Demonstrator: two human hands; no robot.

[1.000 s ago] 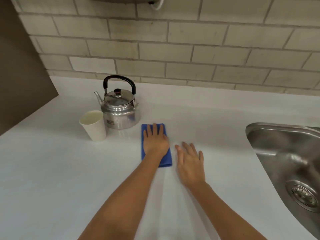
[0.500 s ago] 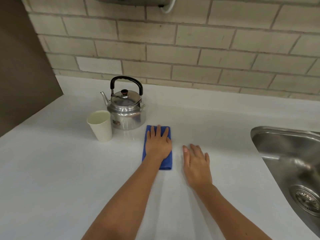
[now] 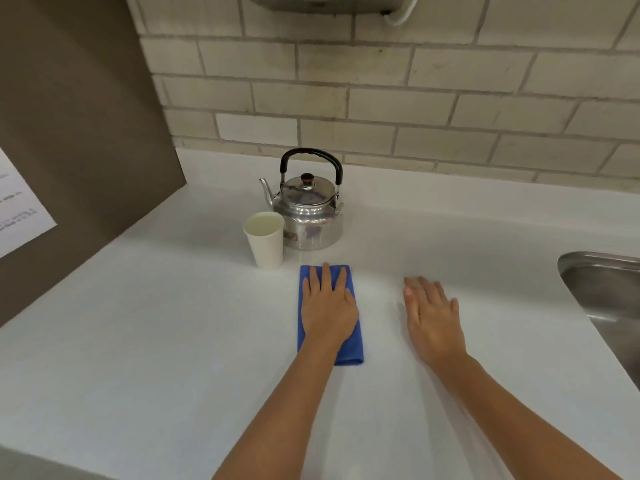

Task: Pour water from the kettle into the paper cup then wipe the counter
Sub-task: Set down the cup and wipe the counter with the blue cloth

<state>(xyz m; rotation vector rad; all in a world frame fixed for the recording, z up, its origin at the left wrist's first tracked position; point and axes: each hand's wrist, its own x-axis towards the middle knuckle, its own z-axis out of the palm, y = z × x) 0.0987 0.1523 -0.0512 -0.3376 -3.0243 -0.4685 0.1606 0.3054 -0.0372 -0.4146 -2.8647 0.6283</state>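
A shiny metal kettle (image 3: pixel 308 216) with a black handle stands upright at the back of the white counter (image 3: pixel 156 341). A white paper cup (image 3: pixel 265 244) stands just in front of its spout, on the left. A folded blue cloth (image 3: pixel 349 351) lies flat on the counter, directly in front of the kettle. My left hand (image 3: pixel 327 306) presses flat on top of it with fingers pointing at the kettle. My right hand (image 3: pixel 433 317) rests palm down on the bare counter to the right of the cloth, holding nothing.
A steel sink (image 3: pixel 606 289) is sunk into the counter at the right edge. A brown panel (image 3: pixel 76 133) with a white sheet of paper walls off the left side. A tiled wall runs behind the kettle.
My left hand has slid the blue cloth to the left, closer to the cup, so the gap to my right hand has widened. The view has shifted too.
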